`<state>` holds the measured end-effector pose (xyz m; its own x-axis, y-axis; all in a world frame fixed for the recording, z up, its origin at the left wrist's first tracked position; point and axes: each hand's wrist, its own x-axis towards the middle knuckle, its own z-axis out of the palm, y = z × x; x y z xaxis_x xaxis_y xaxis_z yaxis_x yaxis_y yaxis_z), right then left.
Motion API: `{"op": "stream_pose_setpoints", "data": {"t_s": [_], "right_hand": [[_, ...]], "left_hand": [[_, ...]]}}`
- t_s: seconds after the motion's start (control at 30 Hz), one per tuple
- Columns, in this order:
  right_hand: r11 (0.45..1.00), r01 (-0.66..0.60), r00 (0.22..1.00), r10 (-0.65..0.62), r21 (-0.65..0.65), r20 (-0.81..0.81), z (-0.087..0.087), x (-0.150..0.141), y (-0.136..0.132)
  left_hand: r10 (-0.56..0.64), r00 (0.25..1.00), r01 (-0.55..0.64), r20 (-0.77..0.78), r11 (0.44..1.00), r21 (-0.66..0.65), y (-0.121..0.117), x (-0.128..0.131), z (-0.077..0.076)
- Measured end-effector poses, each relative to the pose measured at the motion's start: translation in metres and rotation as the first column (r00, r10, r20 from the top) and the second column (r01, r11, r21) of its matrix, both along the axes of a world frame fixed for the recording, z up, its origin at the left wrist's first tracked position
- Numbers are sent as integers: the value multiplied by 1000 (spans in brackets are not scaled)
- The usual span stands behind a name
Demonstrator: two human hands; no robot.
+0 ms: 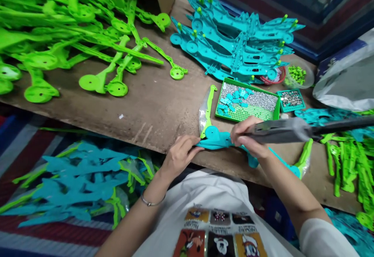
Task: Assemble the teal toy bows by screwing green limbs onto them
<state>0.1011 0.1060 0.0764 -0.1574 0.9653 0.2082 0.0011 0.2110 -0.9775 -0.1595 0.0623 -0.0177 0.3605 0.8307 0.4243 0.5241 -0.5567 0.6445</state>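
A turquoise plastic part (216,139) lies at the bench's front edge. My left hand (181,151) grips its left end between thumb and fingers. My right hand (248,134) is wrapped around a dark grey power screwdriver (282,130), held nearly level over the part; its tip is hidden by my fingers. Joined to the part at the left is a lime-green arm (209,107) with a clear film-like piece along it. Another green arm (304,159) with clear material sticks out at its right end. Just behind stands a green tray (218,105) of screws and small turquoise pieces.
Turquoise frames (233,42) with green pegs are stacked at the back. Lime-green parts (43,60) pile up on the left and more green parts (349,163) on the right. A small turquoise tray (303,104) holds metal bits. Finished-looking turquoise assemblies (87,171) lie below the bench, left.
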Motion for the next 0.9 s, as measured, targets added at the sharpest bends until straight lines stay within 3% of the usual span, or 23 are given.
{"op": "stream_pose_setpoints", "data": {"t_s": [0.07, 0.13, 0.23, 0.4, 0.5, 0.7, 0.9], "right_hand": [[985, 152, 983, -142, 78, -119, 12, 11, 6], [931, 332, 929, -296, 151, -221, 19, 25, 17], [864, 474, 869, -427, 171, -249, 13, 43, 36], [844, 507, 855, -467, 176, -226, -19, 51, 53], [843, 514, 854, -483, 160, -194, -30, 47, 58], [830, 535, 844, -519, 158, -137, -32, 42, 65], [855, 488, 870, -460, 178, -175, -33, 40, 67]], "left_hand": [[-8, 1000, 8, 9, 1000, -14, 0, -1, 1], [-12, 1000, 13, 13, 1000, -26, 0, -2, 1], [0, 1000, 0, -2, 1000, -30, 0, -3, 0], [23, 999, -23, -25, 1000, -8, -1, -2, -1], [13, 1000, -13, -16, 1000, -3, 0, -1, 0], [14, 1000, -14, 2, 1000, -1, -2, -1, -1], [10, 1000, -9, 22, 1000, -24, -3, -2, -3]]}}
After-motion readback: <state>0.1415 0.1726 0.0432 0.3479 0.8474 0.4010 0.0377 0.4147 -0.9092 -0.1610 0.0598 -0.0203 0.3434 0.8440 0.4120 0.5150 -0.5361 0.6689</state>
